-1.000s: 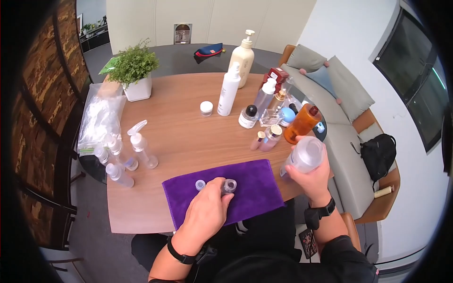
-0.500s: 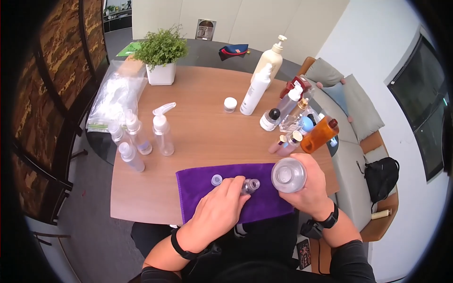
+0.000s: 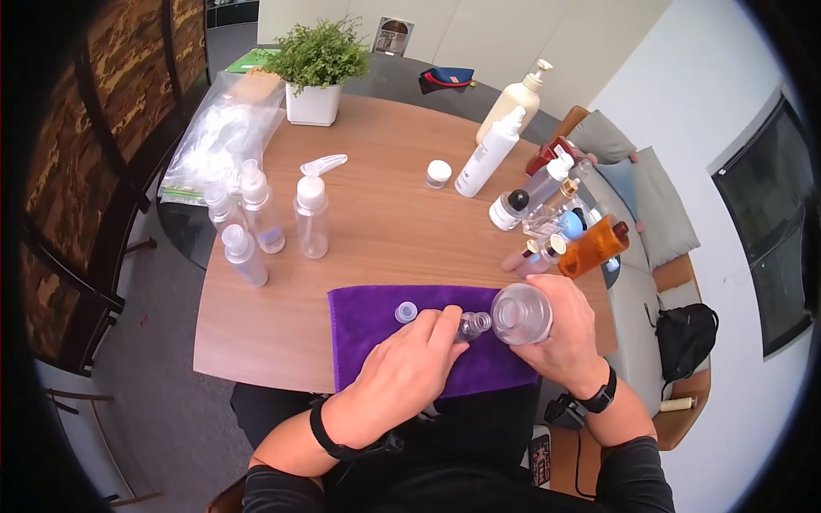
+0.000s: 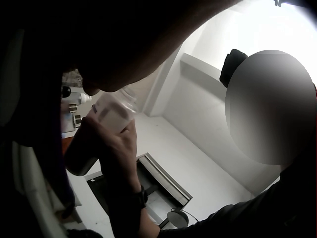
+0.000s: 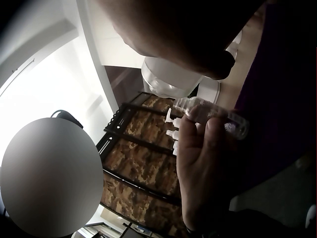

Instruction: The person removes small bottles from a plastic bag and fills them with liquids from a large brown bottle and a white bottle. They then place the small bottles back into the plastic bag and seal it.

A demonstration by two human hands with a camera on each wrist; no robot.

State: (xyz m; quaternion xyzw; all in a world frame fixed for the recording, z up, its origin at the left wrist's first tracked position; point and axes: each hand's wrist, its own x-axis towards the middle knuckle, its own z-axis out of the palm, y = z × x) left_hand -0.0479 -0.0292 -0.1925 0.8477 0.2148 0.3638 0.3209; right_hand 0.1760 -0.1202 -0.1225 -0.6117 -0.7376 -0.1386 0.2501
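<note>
My left hand [image 3: 406, 363] grips a small clear bottle [image 3: 475, 324] over the purple cloth [image 3: 359, 342]. Its bare threaded neck points toward the right hand; the right wrist view shows this small bottle [image 5: 213, 113] slanting between thumb and fingers. Wrapped around a larger clear bottle [image 3: 522, 315] is my right hand [image 3: 571, 333]. That bottle is tipped so its round base faces the head camera, and its far end is hidden. The small neck is right beside the larger bottle's side. Left of the hands, a small translucent cap [image 3: 406, 312] lies on the cloth.
Several clear pump and spray bottles [image 3: 312, 218] stand at the left, near a plastic bag [image 3: 218, 128] and a potted plant [image 3: 314, 103]. Cosmetics crowd the right side, including an amber bottle [image 3: 596, 245], a white spray bottle [image 3: 487, 162] and a white jar [image 3: 438, 173].
The larger bottle has come left and tipped until its base faces the head camera. The small bottle has moved right, closing the gap between them. The head view has shifted.
</note>
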